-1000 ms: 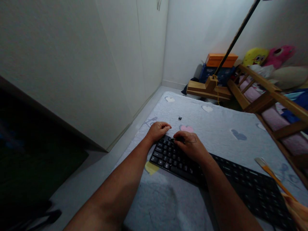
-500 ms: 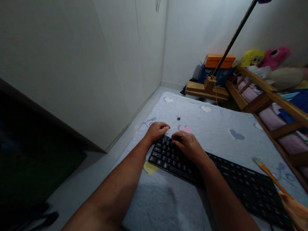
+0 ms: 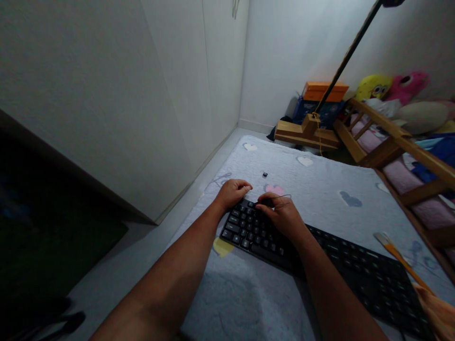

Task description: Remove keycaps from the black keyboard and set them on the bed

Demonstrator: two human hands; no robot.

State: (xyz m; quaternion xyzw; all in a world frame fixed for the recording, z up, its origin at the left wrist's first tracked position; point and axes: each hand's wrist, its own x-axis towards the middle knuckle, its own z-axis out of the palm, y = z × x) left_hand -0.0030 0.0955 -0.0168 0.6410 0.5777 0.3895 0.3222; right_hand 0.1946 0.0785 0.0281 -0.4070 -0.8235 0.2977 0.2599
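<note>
The black keyboard [image 3: 245, 232] lies at a slant on the blanket. At its far left corner is my left hand [image 3: 232, 193], fingers curled closed and holding the keyboard's edge. My right hand [image 3: 280, 210] is over the top rows of keys, closed around a small dark keycap puller [image 3: 267, 202]. A thin wire loop sticks out from the puller above the knuckles, and its dark tip points at the keys near the upper left corner. Beyond the hands, a loose black keycap [image 3: 265, 174] rests on the blanket. My right forearm hides the keyboard's middle.
The pale blanket [image 3: 327, 182] has heart patterns. A brush [image 3: 401, 260] with an orange handle and an orange cloth [image 3: 437, 308] lie at the right. A white cabinet [image 3: 142, 94] stands left; a wooden bed rail [image 3: 401, 137] runs along the right.
My right hand has tilted and shifted slightly right, so the puller and its wire loop show more clearly. My left hand stays at the keyboard's corner.
</note>
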